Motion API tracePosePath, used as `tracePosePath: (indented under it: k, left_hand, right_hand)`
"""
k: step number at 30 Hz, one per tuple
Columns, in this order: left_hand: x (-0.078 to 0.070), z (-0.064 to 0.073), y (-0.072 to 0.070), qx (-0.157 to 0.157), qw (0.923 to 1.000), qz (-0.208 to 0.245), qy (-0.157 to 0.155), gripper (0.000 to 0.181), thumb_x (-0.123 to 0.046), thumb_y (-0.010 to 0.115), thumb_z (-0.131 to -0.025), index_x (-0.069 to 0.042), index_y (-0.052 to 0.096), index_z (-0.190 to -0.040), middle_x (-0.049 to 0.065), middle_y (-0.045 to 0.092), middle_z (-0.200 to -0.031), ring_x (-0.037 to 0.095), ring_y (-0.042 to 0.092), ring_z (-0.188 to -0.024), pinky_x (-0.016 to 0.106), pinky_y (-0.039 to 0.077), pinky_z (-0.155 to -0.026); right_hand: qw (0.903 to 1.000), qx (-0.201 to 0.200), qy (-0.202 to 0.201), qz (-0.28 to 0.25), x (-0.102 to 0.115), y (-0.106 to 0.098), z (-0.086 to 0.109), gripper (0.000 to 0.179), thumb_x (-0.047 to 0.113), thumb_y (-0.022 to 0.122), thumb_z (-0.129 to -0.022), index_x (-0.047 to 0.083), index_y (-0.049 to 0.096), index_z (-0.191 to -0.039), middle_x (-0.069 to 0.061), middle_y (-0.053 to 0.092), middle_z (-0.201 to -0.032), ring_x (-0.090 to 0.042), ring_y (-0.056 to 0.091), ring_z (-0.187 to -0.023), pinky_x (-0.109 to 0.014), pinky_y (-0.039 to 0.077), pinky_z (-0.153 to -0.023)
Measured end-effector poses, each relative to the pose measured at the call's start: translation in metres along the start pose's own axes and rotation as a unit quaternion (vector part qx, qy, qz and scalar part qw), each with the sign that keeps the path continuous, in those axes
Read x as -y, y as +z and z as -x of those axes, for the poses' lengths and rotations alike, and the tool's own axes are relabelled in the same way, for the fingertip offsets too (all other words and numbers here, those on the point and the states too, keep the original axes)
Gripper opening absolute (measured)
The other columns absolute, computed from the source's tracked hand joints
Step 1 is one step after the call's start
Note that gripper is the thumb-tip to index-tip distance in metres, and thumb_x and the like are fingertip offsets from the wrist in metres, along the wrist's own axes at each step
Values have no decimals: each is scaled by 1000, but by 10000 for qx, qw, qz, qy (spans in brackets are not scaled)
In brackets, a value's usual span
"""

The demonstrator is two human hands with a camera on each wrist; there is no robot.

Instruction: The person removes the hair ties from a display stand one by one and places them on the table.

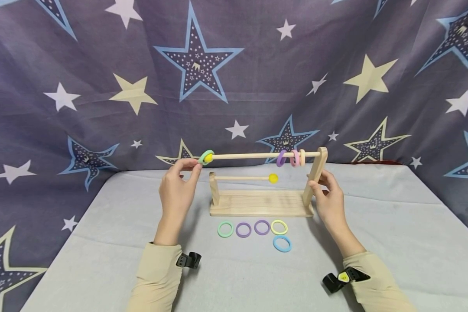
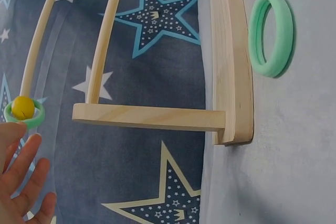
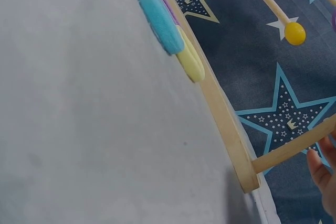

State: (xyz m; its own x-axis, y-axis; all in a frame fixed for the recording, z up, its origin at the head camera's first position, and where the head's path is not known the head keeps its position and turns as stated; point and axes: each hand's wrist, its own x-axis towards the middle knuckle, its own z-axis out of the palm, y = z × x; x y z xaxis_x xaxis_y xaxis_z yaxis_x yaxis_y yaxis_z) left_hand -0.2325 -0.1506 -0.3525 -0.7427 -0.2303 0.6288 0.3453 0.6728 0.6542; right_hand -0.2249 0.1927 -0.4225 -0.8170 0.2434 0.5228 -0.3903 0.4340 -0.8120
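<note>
My left hand (image 1: 178,189) pinches a mint-green ring (image 2: 34,121) between thumb and finger. That ring surrounds the yellow ball tip (image 1: 208,158) at the left end of the upper rod (image 1: 245,156). Farther right on the same rod hang a purple ring (image 1: 279,160), a pink ring (image 1: 294,159) and a pale orange ring (image 1: 302,158). My right hand (image 1: 330,200) holds the right post (image 1: 316,175) of the wooden stand, thumb in front; some of its fingers are hidden behind. The lower rod (image 1: 242,178) carries no ring and ends in a yellow ball (image 1: 273,178).
Before the stand's base (image 1: 261,204) lie a green ring (image 2: 285,30), two purple rings (image 1: 237,230), a yellow ring (image 1: 272,227) and a blue ring (image 3: 160,20), the last nearest the front. A grey cloth (image 1: 253,281) covers the table; a star-patterned curtain (image 1: 234,82) hangs behind.
</note>
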Motion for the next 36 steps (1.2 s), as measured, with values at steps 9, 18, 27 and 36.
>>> tracePosePath:
  k: [9,18,27,36]
  left_hand:
    - [3,-1,-2,-3,10000,67,-69,14,-24,74,-91,-14,74,-101,3,74,-96,25,67,-89,38,46,-72]
    - [1,-3,0,55,9998,205,-66,15,-22,75,-90,-11,74,-100,5,74,-97,22,67,-92,38,49,-79]
    - [1,-4,1,48,9987,441,-250,13,-19,74,-90,-10,73,-99,5,74,-97,20,66,-91,37,48,-80]
    - [7,-7,-2,-46,9980,473,-411,14,-20,74,-91,-9,73,-99,6,74,-95,20,65,-91,40,49,-80]
  right_hand:
    - [10000,-19,64,20,1,1,-1,41,11,64,-95,-1,55,-134,-19,66,-117,3,54,-97,-12,44,-74]
    - [10000,-27,3,-91,3,1,-1,41,7,64,-94,-2,56,-133,-20,67,-117,3,54,-96,-11,44,-73]
    - [10000,-35,9,-49,3,0,0,40,8,63,-95,-2,55,-133,-21,67,-116,2,54,-96,-11,44,-74]
    - [10000,-27,29,-21,2,0,0,41,10,64,-95,-2,55,-133,-20,66,-117,2,54,-97,-12,45,-73]
